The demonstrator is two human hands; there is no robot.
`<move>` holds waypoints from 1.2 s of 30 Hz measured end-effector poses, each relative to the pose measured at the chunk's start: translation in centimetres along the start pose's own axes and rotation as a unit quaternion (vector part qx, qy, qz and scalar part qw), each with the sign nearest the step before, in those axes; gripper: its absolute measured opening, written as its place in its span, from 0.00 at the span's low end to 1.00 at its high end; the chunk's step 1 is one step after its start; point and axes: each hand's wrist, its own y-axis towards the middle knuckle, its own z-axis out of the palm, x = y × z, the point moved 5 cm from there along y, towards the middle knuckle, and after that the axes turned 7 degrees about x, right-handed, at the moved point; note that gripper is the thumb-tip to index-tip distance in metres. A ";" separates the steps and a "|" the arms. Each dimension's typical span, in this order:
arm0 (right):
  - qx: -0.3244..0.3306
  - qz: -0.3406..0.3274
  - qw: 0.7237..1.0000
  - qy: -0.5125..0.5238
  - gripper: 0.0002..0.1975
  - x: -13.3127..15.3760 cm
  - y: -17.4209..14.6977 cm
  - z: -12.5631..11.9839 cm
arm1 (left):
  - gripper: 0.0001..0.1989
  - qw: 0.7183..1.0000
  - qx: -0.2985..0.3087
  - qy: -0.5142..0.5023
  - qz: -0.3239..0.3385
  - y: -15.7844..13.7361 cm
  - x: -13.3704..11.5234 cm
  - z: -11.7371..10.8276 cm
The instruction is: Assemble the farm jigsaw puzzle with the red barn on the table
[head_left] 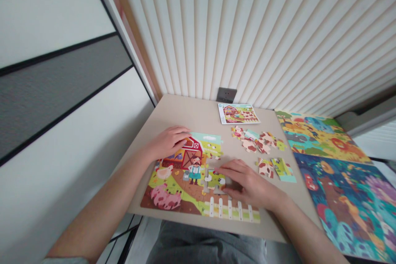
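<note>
Piece (212,181) with sheep lies at the puzzle (192,191), beside the printed farmer (194,170), pinched between thumb and fingers of the right hand (250,181); the left hand (169,142), loosely spread, rests on the puzzle's far left corner.

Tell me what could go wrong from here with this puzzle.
The sheep piece held by the right hand could seat crookedly. The left hand, at the upper-left of the partly assembled puzzle, might shift joined pieces. The loose green piece, near the right edge of the table, could get nudged off.
</note>
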 end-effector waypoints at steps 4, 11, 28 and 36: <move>0.007 0.000 1.000 -0.002 0.26 0.0 0.0 0.1 | 0.17 1.000 0.004 -0.009 -0.002 0.1 -0.1 0.0; 0.014 -0.017 1.000 0.002 0.26 0.4 0.4 0.3 | 0.17 1.000 0.001 -0.024 -0.004 0.2 -0.2 -0.2; 0.021 -0.022 1.000 -0.002 0.25 0.6 0.9 0.7 | 0.18 1.000 0.008 -0.010 -0.009 0.1 -0.4 -0.3; 0.019 -0.027 0.999 -0.005 0.23 0.9 1.0 0.5 | 0.18 1.000 0.001 -0.018 -0.009 0.1 -0.4 -0.3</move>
